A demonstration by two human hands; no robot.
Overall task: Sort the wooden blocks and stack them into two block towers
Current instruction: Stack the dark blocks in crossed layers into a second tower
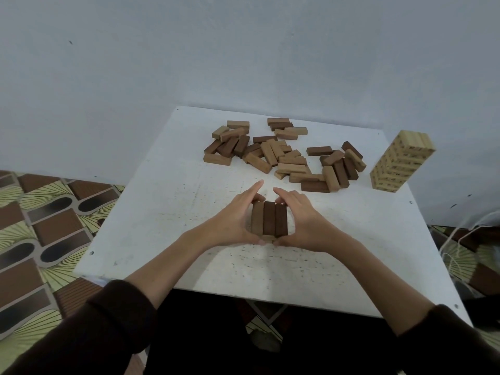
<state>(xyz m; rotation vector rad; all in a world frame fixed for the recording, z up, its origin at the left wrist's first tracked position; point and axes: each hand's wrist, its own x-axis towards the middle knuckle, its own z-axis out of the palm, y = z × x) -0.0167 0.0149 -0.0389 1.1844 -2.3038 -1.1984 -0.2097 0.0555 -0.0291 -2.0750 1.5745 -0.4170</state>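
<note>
A low stack of brown blocks (269,221) stands in the middle of the white table (167,207), its top layer three blocks side by side. My left hand (232,220) presses against its left side and my right hand (303,223) against its right side, thumbs meeting at the near end and fingers reaching round the far end. Behind it a loose pile of several light and dark wooden blocks (281,152) lies scattered. A tall tower of pale blocks (397,162) stands at the right edge of the table.
The table stands against a pale blue wall (243,50). A patterned floor (40,226) shows to the left, white cords (457,239) hang to the right. Bare table surface lies on the left half and along the near edge.
</note>
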